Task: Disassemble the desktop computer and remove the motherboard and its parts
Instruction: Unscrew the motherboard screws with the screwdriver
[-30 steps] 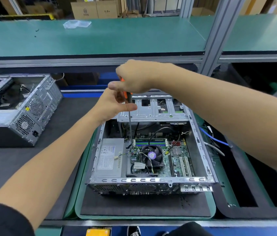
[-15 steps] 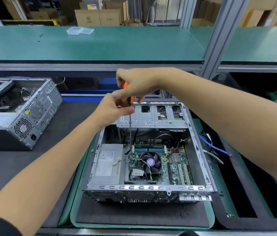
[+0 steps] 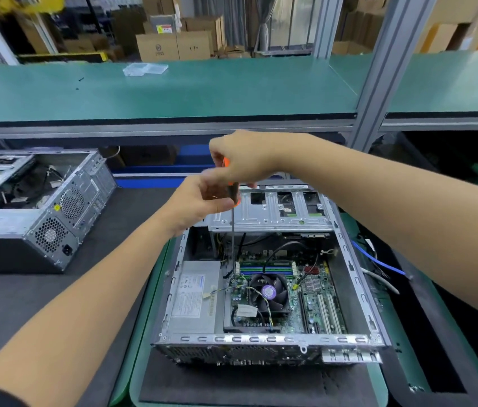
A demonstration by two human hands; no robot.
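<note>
Below the fingers, the open grey metal computer case lies on its side with the green motherboard facing up. The orange-handled screwdriver stands upright, tip down beside the black cooler fan. The left hand pinches its collar; the right hand wraps the handle. Both have slid slightly rightward since before.

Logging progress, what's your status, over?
Both hands, left hand and right hand, on screwdriver. Tip down by motherboard. Cables nearby.
</note>
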